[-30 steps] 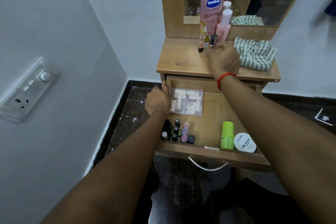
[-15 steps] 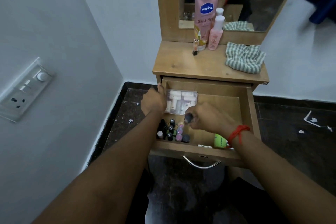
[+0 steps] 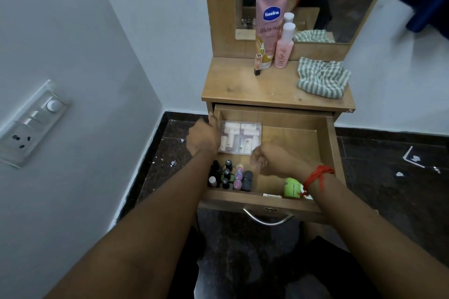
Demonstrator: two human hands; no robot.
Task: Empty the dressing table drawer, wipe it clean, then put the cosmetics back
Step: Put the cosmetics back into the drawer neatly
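Left hand (image 3: pixel 203 137) gripping drawer (image 3: pixel 331 143) side wall, right hand (image 3: pixel 272 160) curled above nail polish bottles (image 3: pixel 230 176), contents unclear

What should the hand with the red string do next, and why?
Probably lower onto the cluster of small bottles and lift one out. The right hand hovers just above them, fingers curled; I cannot tell if it holds anything. The drawer is far from empty, while the tabletop already has a few cosmetics and spare room. The left hand grips the drawer's side wall.

left hand (image 3: pixel 203 136) curled, right hand (image 3: pixel 272 160) fisted, forearms extended
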